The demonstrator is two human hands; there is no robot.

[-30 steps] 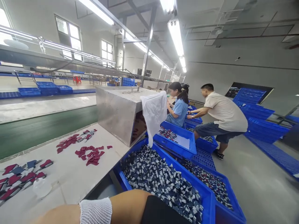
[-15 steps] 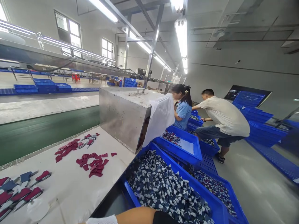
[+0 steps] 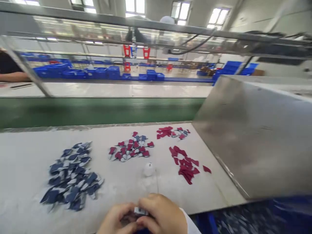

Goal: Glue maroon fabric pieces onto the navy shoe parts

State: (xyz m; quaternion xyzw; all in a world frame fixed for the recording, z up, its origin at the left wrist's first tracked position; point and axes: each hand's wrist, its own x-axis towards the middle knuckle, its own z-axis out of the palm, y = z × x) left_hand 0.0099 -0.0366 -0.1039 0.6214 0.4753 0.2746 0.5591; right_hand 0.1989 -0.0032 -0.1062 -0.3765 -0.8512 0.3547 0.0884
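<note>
At the bottom centre, my left hand (image 3: 119, 218) and my right hand (image 3: 163, 213) meet at the table's front edge. Between their closed fingertips is a small grey-and-dark piece (image 3: 140, 211), mostly covered by the fingers. Just beyond it stands a small round white object (image 3: 148, 169) with a dark spot on top. A heap of navy-and-grey pieces (image 3: 73, 175) lies to the left. Farther back are maroon-and-grey pieces (image 3: 131, 148) with a few navy ones among them. Flat maroon pieces (image 3: 186, 165) lie loosely piled on the right.
A large metal box (image 3: 263, 136) takes up the right side of the white table (image 3: 117, 182). Below it, a blue bin (image 3: 207, 222) is partly visible. Behind the table runs a green strip (image 3: 102, 110). A person's arm (image 3: 14, 77) shows at far left.
My view has swung left, from the bins and two people on the right to the table in front. Both hands are now in view, together on a small piece.
</note>
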